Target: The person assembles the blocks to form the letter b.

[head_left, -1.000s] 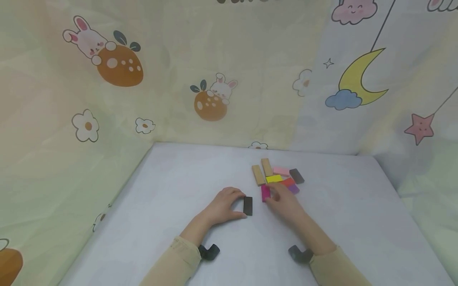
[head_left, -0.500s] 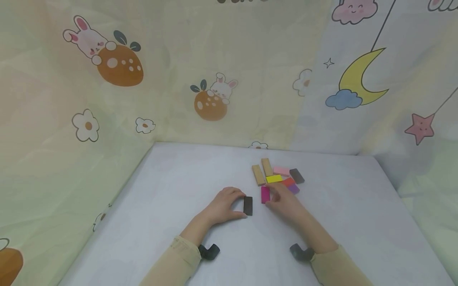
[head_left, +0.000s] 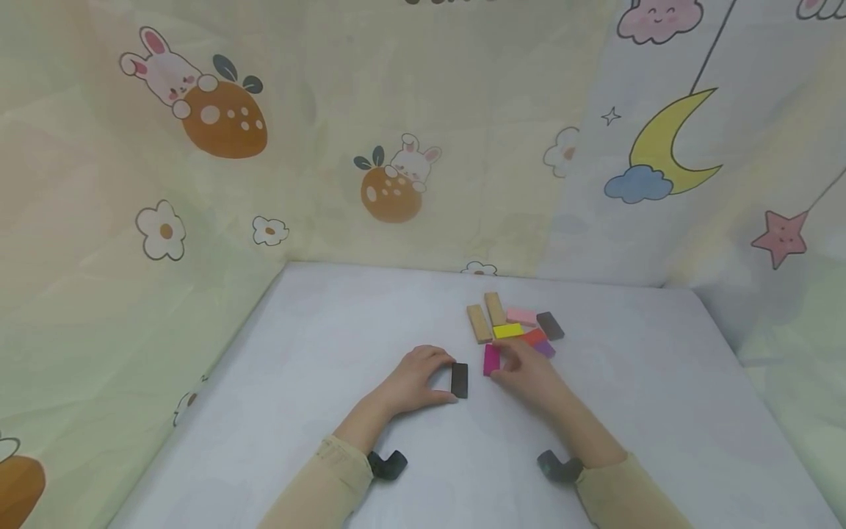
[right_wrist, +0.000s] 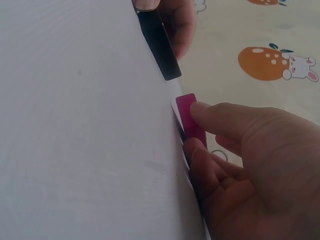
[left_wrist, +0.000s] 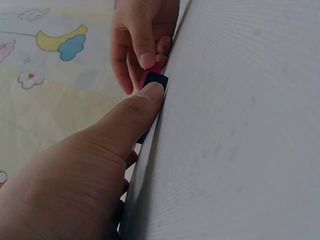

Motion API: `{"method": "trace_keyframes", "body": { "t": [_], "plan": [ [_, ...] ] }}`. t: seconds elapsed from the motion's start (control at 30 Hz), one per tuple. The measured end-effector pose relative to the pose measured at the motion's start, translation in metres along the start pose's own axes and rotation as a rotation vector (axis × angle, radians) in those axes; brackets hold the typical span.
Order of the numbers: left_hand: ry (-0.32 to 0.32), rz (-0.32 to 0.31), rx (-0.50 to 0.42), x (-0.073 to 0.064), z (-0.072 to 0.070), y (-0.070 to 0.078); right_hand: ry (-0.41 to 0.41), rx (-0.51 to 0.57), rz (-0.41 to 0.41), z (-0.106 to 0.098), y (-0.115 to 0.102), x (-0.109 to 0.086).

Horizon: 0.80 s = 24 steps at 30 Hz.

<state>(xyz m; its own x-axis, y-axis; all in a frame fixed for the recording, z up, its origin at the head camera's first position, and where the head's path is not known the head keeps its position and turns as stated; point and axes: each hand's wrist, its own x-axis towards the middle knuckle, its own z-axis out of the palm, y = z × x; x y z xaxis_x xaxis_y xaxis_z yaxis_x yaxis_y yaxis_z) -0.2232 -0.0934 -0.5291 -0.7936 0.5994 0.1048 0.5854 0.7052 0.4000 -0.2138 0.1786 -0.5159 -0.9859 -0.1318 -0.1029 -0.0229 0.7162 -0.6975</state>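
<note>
My left hand (head_left: 415,380) pinches a black block (head_left: 460,380) between thumb and fingers at its near and far ends. To the right of it, my right hand (head_left: 529,371) holds a magenta block (head_left: 491,360), thumb at the near end and a finger at the far end. A narrow gap of white surface separates the two blocks. In the left wrist view, the thumb presses on the end of the black block (left_wrist: 156,78). The right wrist view has the magenta block (right_wrist: 188,112) under the thumb, its lower part partly covered by fingers.
Behind the right hand lie two bare wooden blocks (head_left: 479,324), a yellow block (head_left: 507,330), a pink block (head_left: 521,316), a dark grey block (head_left: 550,325), a red block (head_left: 534,336) and a purple block (head_left: 545,348). They rest on a white table (head_left: 317,330) backed by a printed cloth (head_left: 482,198).
Over the last second the magenta block has shifted slightly toward me with my right hand. My left hand and the black block have stayed put; the view has drifted a little.
</note>
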Motion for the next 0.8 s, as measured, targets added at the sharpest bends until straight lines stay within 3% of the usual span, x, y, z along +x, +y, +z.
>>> {"method": "trace_keyframes", "body": {
  "t": [0.43, 0.8],
  "plan": [
    [0.002, 0.003, 0.005, 0.0, 0.0, 0.002, 0.016, -0.015, 0.008, -0.002, -0.006, -0.002],
    [0.003, 0.011, 0.005, 0.001, -0.001, 0.001, -0.015, 0.056, 0.022, -0.004, -0.033, 0.008]
  ]
}}
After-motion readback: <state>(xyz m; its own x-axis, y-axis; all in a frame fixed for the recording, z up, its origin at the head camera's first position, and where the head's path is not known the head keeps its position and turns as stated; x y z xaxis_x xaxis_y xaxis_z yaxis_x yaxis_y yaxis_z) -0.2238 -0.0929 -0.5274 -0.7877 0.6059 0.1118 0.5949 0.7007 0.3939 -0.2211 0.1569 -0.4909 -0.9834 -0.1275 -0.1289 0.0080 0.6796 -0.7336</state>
